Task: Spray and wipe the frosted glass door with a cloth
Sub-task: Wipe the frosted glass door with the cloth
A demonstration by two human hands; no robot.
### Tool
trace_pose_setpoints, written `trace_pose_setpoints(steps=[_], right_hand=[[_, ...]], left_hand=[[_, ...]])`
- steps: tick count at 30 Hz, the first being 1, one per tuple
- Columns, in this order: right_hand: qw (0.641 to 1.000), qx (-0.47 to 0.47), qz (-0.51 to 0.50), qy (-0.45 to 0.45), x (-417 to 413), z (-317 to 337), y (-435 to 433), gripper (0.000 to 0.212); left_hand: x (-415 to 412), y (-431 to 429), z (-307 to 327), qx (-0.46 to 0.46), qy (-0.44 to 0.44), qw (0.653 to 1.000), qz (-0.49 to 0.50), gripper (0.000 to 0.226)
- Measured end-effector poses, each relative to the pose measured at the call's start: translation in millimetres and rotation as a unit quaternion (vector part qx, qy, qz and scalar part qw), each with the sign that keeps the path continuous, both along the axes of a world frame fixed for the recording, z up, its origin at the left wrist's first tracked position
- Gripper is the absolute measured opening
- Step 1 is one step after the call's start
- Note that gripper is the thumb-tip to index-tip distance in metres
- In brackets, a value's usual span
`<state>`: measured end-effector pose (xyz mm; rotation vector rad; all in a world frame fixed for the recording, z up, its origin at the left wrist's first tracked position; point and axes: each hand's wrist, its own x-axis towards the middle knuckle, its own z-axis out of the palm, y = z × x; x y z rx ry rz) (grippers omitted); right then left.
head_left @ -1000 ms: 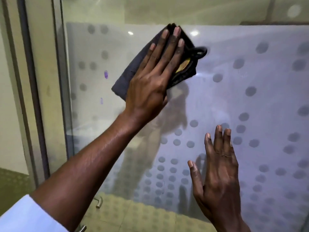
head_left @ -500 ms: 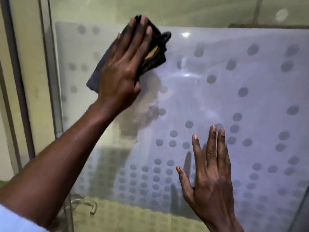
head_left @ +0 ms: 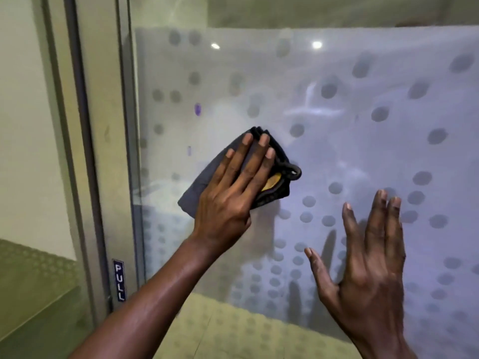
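The frosted glass door (head_left: 350, 156) fills most of the head view, its pale panel dotted with grey circles. My left hand (head_left: 233, 193) presses a folded dark grey cloth (head_left: 204, 174) flat against the glass left of centre; a loop and a yellow tag show at the cloth's right edge. My right hand (head_left: 370, 265) lies flat on the glass lower right, fingers spread, holding nothing. No spray bottle is in view.
A metal door frame (head_left: 103, 151) runs vertically at the left, carrying a small blue PULL label (head_left: 119, 279). A beige wall (head_left: 26, 125) lies left of the frame. Below the frosted panel, clear glass shows a dotted yellowish floor (head_left: 246, 330).
My left hand has slid the cloth down the glass from near the top of the frosted panel to its middle. My right hand has stayed flat on the glass.
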<state>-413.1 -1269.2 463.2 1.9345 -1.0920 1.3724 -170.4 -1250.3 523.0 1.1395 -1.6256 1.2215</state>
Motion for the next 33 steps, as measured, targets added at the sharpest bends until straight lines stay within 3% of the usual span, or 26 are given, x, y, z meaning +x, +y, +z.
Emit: trace_pose_setpoints(steps=[8,11,16,19,24,28,30,33], right_hand=[[0.999,-0.043,0.021,-0.006,30,-7,12,0.082],[0.998,-0.043,0.041,-0.005,40,-16,16,0.084],[0.998,-0.019,0.053,0.01,51,-29,18,0.083],[0.998,-0.013,0.051,0.022,58,-36,16,0.08],[0.999,-0.008,0.035,0.021,67,-51,15,0.076],[0.999,0.008,0.026,0.024,71,-55,15,0.077],[0.999,0.012,0.026,0.021,73,-54,15,0.078],[1.0,0.01,0.02,0.014,77,-55,15,0.077]], left_hand=[[55,-3,119,-0.037,0.011,0.999,-0.024,0.088],[51,-5,99,-0.034,0.037,0.998,-0.038,0.084],[35,0,0,-0.008,0.078,0.996,-0.037,0.063],[40,7,-37,0.016,0.058,0.998,-0.012,0.067],[81,7,31,-0.018,0.019,1.0,-0.016,0.058],[111,1,100,-0.04,0.056,0.996,-0.049,0.083],[112,0,108,-0.041,0.06,0.996,-0.057,0.092],[104,-3,86,-0.047,0.067,0.995,-0.063,0.089]])
